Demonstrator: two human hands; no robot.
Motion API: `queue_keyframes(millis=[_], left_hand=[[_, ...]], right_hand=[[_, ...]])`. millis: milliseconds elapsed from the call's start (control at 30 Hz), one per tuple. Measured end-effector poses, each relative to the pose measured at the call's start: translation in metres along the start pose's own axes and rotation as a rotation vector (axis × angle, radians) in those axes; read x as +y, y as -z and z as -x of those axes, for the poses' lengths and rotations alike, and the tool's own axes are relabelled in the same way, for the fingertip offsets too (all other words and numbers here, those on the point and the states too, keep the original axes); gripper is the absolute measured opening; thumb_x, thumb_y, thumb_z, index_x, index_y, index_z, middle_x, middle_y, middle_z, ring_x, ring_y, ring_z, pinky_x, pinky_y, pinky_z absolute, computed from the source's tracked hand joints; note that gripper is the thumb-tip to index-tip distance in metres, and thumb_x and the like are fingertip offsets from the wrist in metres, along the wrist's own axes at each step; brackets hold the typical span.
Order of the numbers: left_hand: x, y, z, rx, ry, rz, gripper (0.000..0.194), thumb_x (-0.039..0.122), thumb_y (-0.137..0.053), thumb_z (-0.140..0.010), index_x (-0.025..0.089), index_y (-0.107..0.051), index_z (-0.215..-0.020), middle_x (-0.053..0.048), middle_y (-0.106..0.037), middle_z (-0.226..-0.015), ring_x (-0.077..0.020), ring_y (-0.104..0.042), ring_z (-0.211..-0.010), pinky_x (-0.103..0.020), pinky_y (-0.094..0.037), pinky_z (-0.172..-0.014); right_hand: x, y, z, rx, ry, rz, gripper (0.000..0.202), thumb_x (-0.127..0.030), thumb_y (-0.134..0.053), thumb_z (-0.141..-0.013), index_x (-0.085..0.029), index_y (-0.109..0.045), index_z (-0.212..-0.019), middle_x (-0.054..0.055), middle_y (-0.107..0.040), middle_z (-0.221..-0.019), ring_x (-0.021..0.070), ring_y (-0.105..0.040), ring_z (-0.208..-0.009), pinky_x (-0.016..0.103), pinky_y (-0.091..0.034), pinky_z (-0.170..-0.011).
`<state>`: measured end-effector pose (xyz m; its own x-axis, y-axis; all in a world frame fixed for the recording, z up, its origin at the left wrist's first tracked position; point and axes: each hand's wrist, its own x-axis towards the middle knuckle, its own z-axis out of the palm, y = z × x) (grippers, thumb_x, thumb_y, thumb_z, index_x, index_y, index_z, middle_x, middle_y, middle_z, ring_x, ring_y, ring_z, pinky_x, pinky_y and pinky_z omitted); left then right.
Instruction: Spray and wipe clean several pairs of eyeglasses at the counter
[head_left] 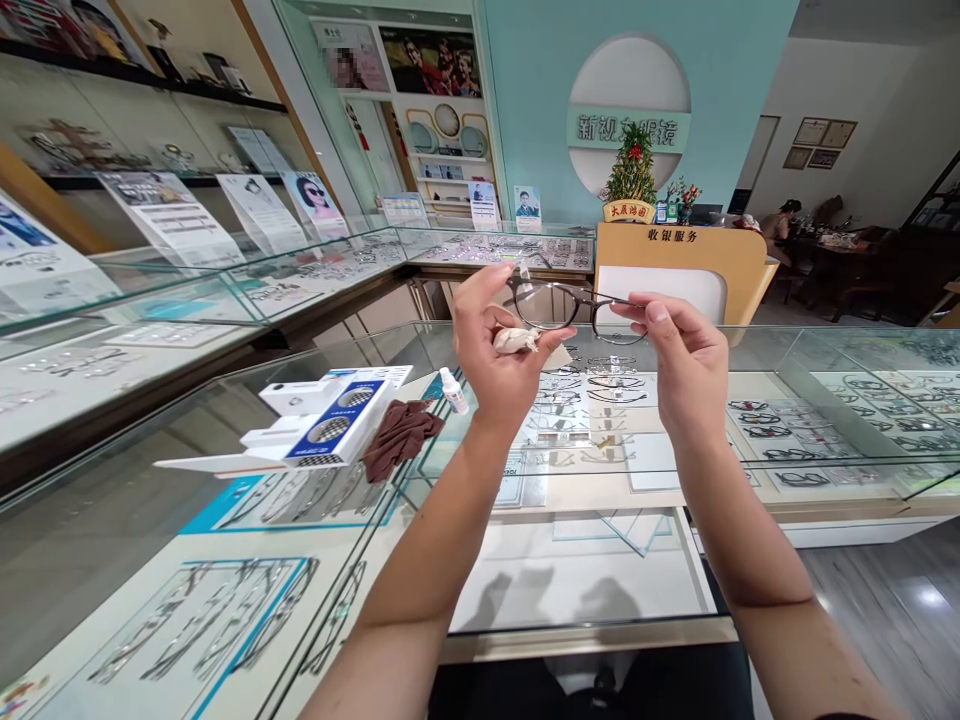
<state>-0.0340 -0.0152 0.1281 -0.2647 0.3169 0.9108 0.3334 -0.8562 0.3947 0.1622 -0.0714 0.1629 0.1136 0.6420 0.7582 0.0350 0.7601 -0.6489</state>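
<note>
A pair of dark-framed eyeglasses (551, 306) is held up above the glass counter, lenses facing away from me. My left hand (495, 345) grips one side of the frame and also has a crumpled pale cloth (514, 341) tucked against its palm. With thumb and fingertips, my right hand (686, 345) pinches the other side near the right lens. On the counter to the left lie a brown cloth (403, 438) and a small white spray bottle (453, 391), beside an open white and blue box (337, 420).
Glass display cases with rows of eyeglasses (802, 432) surround me. An open white drawer (525, 590) sits below my arms. A yellow-wood cashier desk (739, 260) stands ahead, with a plant (631, 170) on it. A person (784, 222) sits far back right.
</note>
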Motion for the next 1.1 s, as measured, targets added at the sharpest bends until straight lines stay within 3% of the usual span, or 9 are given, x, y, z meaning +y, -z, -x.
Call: queue_keyframes(millis=[167,367,467,700,900,1100], left_hand=[[0.007,-0.005,0.002,0.002,0.035,0.062,0.090,0.075,-0.089,-0.071,0.031,-0.057,-0.143,-0.015,-0.058,-0.154,-0.0340,-0.068,-0.129,-0.041,-0.062,-0.089],[0.016,-0.003,0.001,0.015,0.053,0.158,0.081,0.064,-0.096,-0.070,0.034,-0.060,-0.136,-0.012,-0.063,-0.151,-0.0264,-0.073,-0.114,-0.036,-0.063,-0.084],[0.020,-0.001,-0.001,0.012,0.057,0.190,0.080,0.061,-0.099,-0.066,0.034,-0.063,-0.132,-0.011,-0.067,-0.144,-0.0254,-0.073,-0.116,-0.034,-0.064,-0.082],[0.025,0.001,-0.006,-0.086,0.143,0.284,0.087,0.065,-0.098,-0.065,0.032,-0.058,-0.135,-0.010,-0.074,-0.129,-0.0283,-0.077,-0.116,-0.034,-0.065,-0.084],[0.031,0.005,-0.006,-0.087,0.178,0.307,0.086,0.064,-0.098,-0.066,0.033,-0.057,-0.134,-0.010,-0.078,-0.120,-0.0318,-0.076,-0.124,-0.035,-0.065,-0.085],[0.050,0.007,-0.003,-0.096,0.290,0.218,0.087,0.070,-0.089,-0.076,0.032,-0.051,-0.144,-0.012,-0.075,-0.125,-0.0321,-0.075,-0.121,-0.036,-0.064,-0.081]], right_hand=[[-0.004,0.000,0.001,-0.015,-0.032,-0.064,0.035,-0.063,-0.069,-0.098,-0.036,-0.083,-0.116,0.001,-0.083,-0.121,0.0274,-0.078,-0.125,0.049,-0.062,-0.110],[-0.008,0.002,-0.001,-0.042,-0.063,-0.063,0.045,-0.070,-0.059,-0.101,-0.036,-0.082,-0.120,0.002,-0.083,-0.123,0.0282,-0.077,-0.127,0.054,-0.059,-0.115],[-0.004,0.004,-0.003,-0.033,-0.054,-0.047,0.046,-0.070,-0.058,-0.101,-0.036,-0.083,-0.119,0.002,-0.084,-0.121,0.0289,-0.075,-0.130,0.055,-0.057,-0.118],[-0.001,0.007,-0.005,-0.023,-0.098,-0.014,0.044,-0.068,-0.058,-0.102,-0.036,-0.084,-0.119,0.000,-0.085,-0.120,0.0275,-0.073,-0.132,0.054,-0.055,-0.121],[-0.004,0.005,-0.006,-0.030,-0.199,-0.064,0.044,-0.068,-0.062,-0.099,-0.033,-0.086,-0.112,0.000,-0.086,-0.120,0.0254,-0.076,-0.125,0.050,-0.056,-0.118],[0.003,0.005,-0.009,-0.046,-0.241,-0.148,0.045,-0.070,-0.072,-0.092,-0.030,-0.087,-0.104,0.003,-0.087,-0.116,0.0265,-0.079,-0.118,0.052,-0.061,-0.112]])
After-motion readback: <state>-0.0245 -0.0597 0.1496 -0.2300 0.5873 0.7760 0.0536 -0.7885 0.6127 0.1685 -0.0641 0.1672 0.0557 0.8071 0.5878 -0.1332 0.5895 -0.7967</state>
